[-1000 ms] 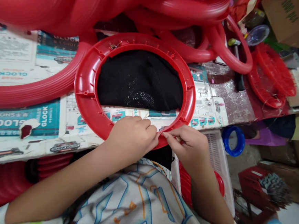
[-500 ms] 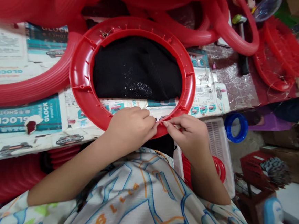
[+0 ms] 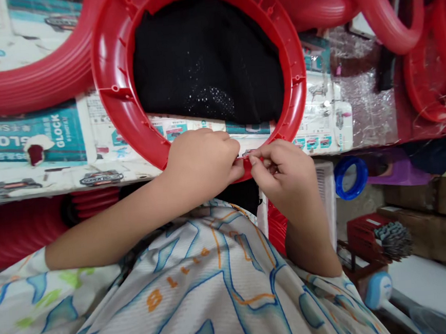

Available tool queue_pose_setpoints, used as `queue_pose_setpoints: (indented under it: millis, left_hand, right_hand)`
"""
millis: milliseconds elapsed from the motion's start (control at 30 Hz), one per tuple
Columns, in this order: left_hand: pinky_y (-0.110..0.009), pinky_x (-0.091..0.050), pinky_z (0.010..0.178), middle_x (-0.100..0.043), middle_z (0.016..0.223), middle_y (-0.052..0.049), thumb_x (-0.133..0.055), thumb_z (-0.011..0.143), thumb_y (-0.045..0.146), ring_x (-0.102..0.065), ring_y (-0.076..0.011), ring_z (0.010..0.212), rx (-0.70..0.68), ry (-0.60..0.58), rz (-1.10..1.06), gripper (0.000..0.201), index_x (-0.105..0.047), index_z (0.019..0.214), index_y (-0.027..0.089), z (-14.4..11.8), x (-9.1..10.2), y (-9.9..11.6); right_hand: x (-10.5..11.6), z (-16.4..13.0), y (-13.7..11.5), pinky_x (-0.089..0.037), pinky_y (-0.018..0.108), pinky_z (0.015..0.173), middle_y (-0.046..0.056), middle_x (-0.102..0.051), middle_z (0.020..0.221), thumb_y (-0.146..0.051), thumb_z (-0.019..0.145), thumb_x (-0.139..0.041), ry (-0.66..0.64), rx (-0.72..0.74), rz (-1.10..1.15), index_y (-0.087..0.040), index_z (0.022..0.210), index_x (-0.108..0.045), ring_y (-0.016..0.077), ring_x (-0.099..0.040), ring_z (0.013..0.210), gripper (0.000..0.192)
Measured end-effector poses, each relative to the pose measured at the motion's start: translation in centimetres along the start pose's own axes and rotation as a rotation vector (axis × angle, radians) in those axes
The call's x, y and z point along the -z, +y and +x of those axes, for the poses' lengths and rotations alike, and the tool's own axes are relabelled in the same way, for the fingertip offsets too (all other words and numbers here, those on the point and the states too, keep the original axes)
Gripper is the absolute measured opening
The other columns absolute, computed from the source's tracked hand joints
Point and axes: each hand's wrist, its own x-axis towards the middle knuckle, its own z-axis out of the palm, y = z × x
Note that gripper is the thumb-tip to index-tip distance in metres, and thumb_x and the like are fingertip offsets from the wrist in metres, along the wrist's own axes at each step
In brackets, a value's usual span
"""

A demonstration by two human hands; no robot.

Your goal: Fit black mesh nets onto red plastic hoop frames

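I have the red ring [image 3: 122, 118] right at my fingertips, its near rim under both hands and the rest of it reaching away beyond them. My left hand [image 3: 205, 158] is curled over the rim with its fingers drawn in; my right hand [image 3: 287, 167], just beside it, has thumb and forefinger pinched together at the same stretch of rim. What sits between those fingertips is too small to make out, so I cannot tell what either pinch has hold of. I take the step in hand to be fine fingertip work on this near rim, and the next move, I judge, calls for small, steady finger motions with the ring held from sliding. The rim under my hands pokes past the near edge of the counter [image 3: 370, 104], toward my shirt [image 3: 194, 293], so pressing down there could tip the ring. Just beyond my hands, inside the ring, a strip of printed cardboard shows before the black cloth [image 3: 210, 60], leaving my fingers some room. Right of my right hand, the white basket [image 3: 329, 200] stands lower, close to that wrist; left of my left hand, beyond the ring, a ribbed red tube [image 3: 27, 92] limits sideways sliding.
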Motion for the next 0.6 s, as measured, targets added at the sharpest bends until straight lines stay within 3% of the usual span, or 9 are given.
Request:
queue_pose_setpoints:
  millis: [167,333,600]
  left_hand:
    - [-0.034,-0.039,0.058,-0.071,0.080,-0.013,-0.054,0.087,0.039,-0.070,-0.0337,0.084,0.092,-0.055,-0.034,0.032,-0.073,0.076,0.015,0.52,0.42,0.49]
    - [-0.034,-0.041,0.059,-0.070,0.080,-0.013,-0.056,0.086,0.040,-0.069,-0.0330,0.082,0.110,-0.090,-0.054,0.031,-0.073,0.076,0.016,0.84,0.64,0.61]
    - [-0.033,-0.036,0.057,-0.071,0.081,-0.012,-0.057,0.087,0.044,-0.069,-0.0323,0.081,0.123,-0.080,-0.058,0.035,-0.072,0.073,0.016,0.88,0.43,0.52]
  right_hand:
    - [0.89,-0.14,-0.37,-0.042,0.029,0.059,0.001,-0.066,0.071,-0.018,0.085,-0.061,-0.012,-0.100,0.015,-0.020,0.079,-0.066,0.0146,-0.058,0.064,0.008]
    - [1.04,-0.09,-0.32,-0.045,0.030,0.062,0.003,-0.068,0.075,-0.018,0.089,-0.059,-0.016,-0.015,0.000,-0.019,0.078,-0.064,0.0158,-0.060,0.069,0.012]
    - [0.59,0.36,-0.41,-0.045,0.031,0.065,0.000,-0.063,0.066,-0.019,0.087,-0.060,-0.045,-0.054,-0.022,-0.020,0.074,-0.064,0.0161,-0.058,0.067,0.014]
